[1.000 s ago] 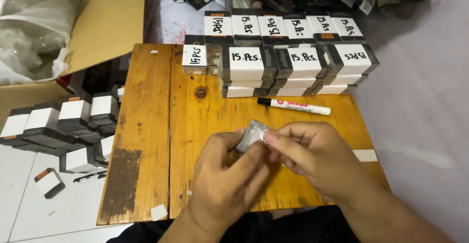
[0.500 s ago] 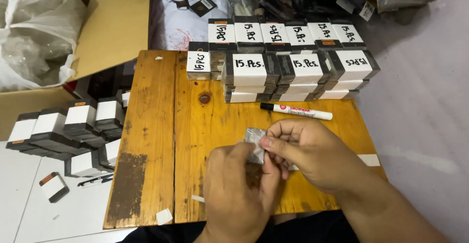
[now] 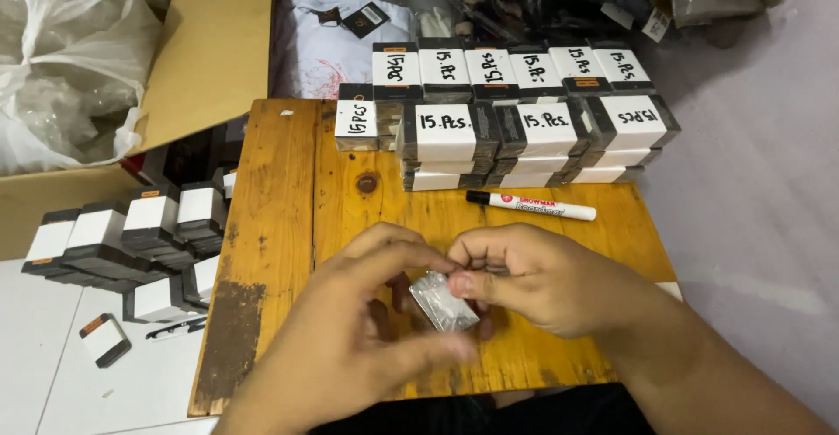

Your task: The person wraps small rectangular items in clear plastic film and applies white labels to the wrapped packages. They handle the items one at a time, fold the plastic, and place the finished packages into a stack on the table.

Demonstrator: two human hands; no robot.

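Note:
Both my hands hold a small clear plastic packet (image 3: pixel 443 300) just above the near part of a wooden board (image 3: pixel 288 225). My left hand (image 3: pixel 350 348) pinches the packet from the left and below, thumb and fingers curled around it. My right hand (image 3: pixel 542 282) grips its upper right edge with thumb and forefinger. What the packet contains is hidden. A white marker pen (image 3: pixel 533 205) with a black cap lies on the board just beyond my right hand.
Stacked black-and-white bundles with handwritten white labels (image 3: pixel 516 120) fill the board's far end. More such bundles (image 3: pixel 131 234) sit left of the board beside an open cardboard box (image 3: pixel 201 59) and a plastic bag (image 3: pixel 61 59). One loose black-and-white piece (image 3: pixel 105 339) lies at the near left.
My hands and the packet have come slightly nearer to me and lower over the board. My left fingers have closed further around the packet.

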